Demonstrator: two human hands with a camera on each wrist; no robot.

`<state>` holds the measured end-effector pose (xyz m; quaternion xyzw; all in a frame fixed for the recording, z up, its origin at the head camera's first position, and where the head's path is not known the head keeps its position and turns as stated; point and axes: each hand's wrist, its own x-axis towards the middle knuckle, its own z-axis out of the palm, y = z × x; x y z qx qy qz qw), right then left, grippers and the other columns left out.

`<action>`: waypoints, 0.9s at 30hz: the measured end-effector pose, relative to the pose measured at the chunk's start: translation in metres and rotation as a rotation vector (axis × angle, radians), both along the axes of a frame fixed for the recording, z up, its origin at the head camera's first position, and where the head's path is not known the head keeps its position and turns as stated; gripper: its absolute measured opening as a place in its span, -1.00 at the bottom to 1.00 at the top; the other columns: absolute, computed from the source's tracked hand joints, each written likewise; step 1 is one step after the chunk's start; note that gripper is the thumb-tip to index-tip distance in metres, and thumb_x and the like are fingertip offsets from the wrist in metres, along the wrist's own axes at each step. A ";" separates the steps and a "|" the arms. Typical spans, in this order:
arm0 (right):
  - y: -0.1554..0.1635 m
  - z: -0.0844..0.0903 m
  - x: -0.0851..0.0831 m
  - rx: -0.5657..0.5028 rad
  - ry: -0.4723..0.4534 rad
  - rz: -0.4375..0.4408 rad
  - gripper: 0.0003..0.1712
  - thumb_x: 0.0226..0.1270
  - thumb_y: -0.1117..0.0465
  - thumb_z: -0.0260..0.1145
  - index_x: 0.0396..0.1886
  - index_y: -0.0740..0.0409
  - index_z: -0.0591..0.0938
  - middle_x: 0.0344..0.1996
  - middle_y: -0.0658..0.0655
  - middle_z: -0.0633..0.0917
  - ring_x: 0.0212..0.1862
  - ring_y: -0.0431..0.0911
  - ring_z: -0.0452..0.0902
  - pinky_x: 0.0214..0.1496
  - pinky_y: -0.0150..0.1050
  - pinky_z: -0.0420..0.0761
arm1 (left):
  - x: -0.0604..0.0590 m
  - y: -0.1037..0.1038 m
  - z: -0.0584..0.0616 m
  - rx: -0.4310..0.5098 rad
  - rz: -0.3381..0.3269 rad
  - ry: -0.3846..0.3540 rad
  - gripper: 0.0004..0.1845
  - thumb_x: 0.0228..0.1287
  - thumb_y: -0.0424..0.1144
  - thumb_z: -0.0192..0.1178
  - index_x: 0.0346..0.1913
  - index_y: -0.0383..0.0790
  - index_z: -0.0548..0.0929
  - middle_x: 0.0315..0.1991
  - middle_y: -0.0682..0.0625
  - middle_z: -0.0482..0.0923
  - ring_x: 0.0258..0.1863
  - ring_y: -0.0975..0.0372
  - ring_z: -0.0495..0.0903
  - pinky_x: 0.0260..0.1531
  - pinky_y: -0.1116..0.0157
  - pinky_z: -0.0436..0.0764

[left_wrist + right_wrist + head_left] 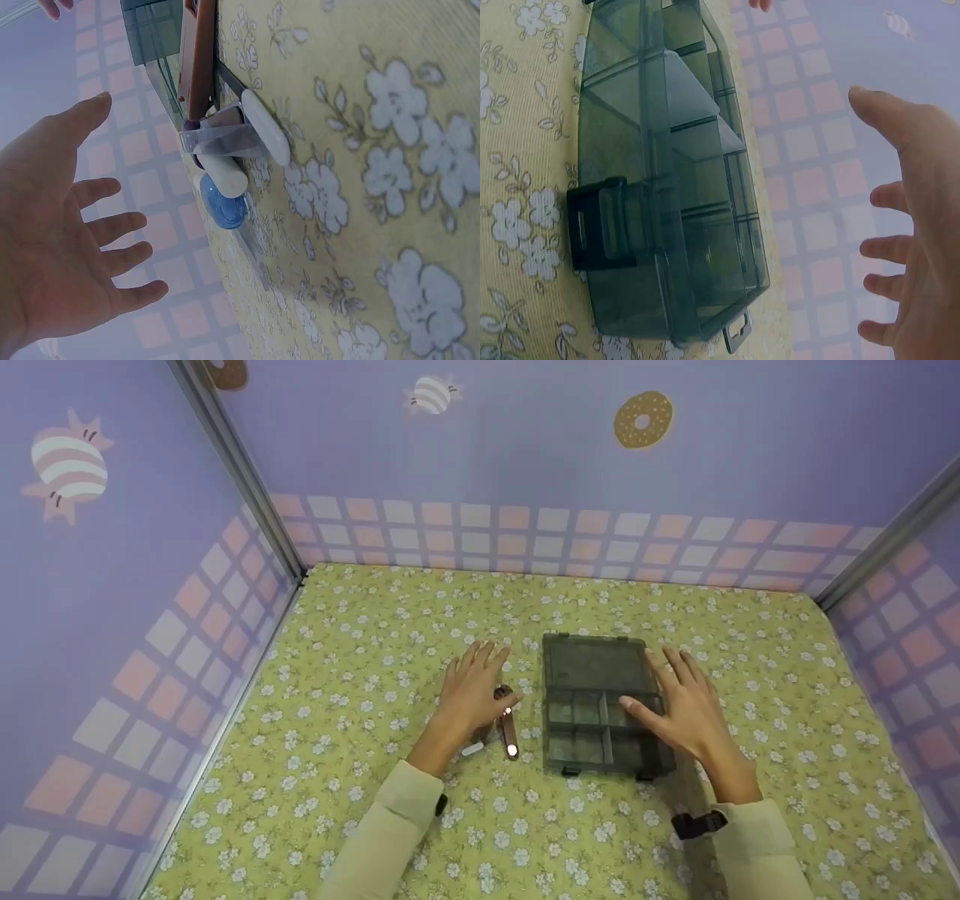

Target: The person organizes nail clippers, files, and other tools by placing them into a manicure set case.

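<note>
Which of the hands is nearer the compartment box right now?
Right. The right hand hovers open over the compartment box's right edge; the left hand is off to its left, over the small items.

Plenty of open tablecloth [360, 607] on the left and along the back, so a hand can slide in from there with nothing in the way. The middle is the cramped bit: the smoky plastic organizer box [600, 705] sits closed and latched, and just left of it a small pile of bits [504, 727] (brown strip, white and blue pieces) fills the narrow gap. The left hand [471, 695] hovers over that pile, fingers spread; the right hand [686, 709] hovers over the box's right side. Walls [112, 622] close in three sides.
</note>
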<state>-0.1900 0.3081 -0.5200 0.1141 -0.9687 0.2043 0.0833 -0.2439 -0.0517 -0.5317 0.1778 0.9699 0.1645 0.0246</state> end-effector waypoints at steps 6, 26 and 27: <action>0.008 -0.005 0.005 -0.144 -0.014 0.027 -0.02 0.47 -0.19 0.39 0.70 0.10 0.24 0.65 0.34 0.16 0.61 0.44 -0.01 0.43 0.61 0.05 | -0.001 -0.011 -0.002 0.008 0.010 0.012 -0.14 0.50 0.16 0.30 0.68 -0.06 0.23 0.62 -0.11 0.24 0.62 -0.05 0.15 0.49 -0.23 0.26; 0.030 -0.040 0.030 -0.673 -0.367 -0.054 -0.14 0.70 -0.13 0.14 0.73 0.17 0.09 0.61 0.37 0.22 0.59 0.32 0.15 0.53 0.38 0.20 | -0.004 -0.049 -0.028 0.159 0.025 -0.123 -0.27 0.43 0.10 0.39 0.52 -0.14 0.48 0.45 -0.18 0.41 0.32 -0.09 0.48 0.20 -0.14 0.56; 0.031 -0.042 0.030 -0.718 -0.389 -0.067 -0.13 0.70 -0.15 0.14 0.73 0.19 0.10 0.61 0.36 0.22 0.59 0.29 0.15 0.55 0.35 0.20 | -0.004 -0.050 -0.029 0.169 0.019 -0.128 -0.29 0.43 0.10 0.40 0.51 -0.14 0.50 0.44 -0.18 0.42 0.30 -0.08 0.49 0.19 -0.13 0.57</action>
